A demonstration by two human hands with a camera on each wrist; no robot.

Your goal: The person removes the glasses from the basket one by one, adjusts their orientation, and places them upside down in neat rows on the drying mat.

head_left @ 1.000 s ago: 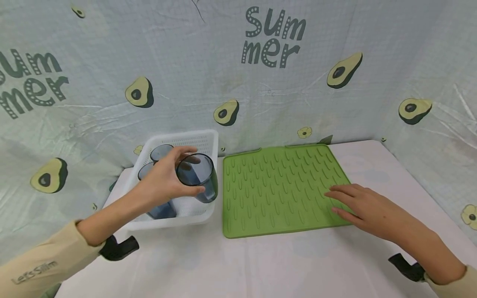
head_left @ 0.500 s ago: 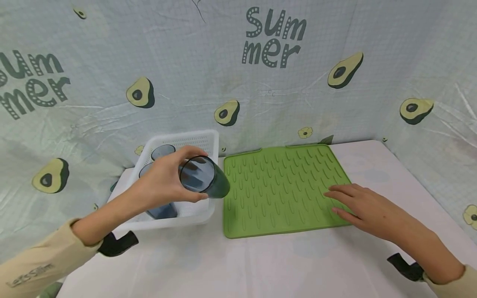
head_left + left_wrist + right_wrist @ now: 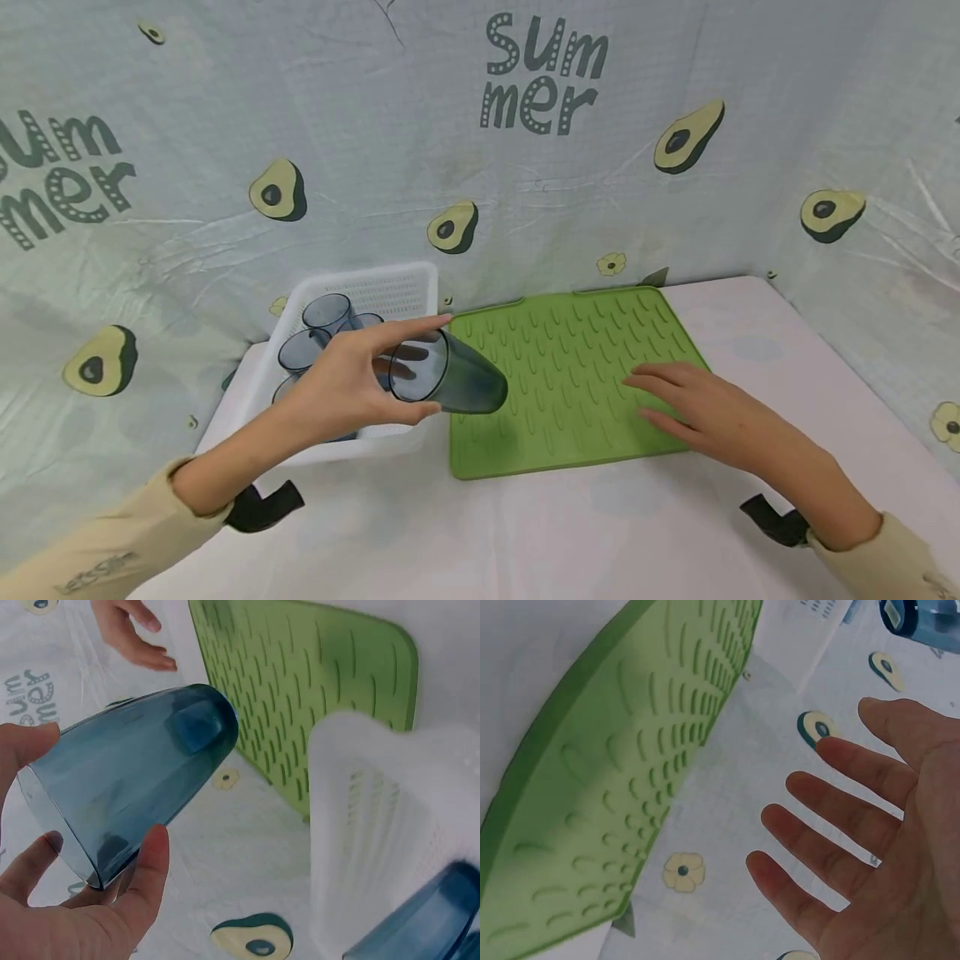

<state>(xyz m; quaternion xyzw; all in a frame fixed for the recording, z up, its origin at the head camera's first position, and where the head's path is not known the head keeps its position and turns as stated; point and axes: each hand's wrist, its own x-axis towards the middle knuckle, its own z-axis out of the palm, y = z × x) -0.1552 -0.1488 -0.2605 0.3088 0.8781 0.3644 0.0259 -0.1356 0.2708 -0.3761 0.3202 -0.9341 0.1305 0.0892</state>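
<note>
As L fingers grip glass, tbl (pale), backdrop

A translucent blue, tapered tumbler is being held aloft by the left hand, being tilted far over, base rightward.

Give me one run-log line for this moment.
left hand: gripping tilted blue glass | right hand: holding nothing, near green mat | white basket: other glasses inside

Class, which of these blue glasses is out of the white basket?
The tilted glass held in the left hand; the other glasses sit inside the basket.
</note>
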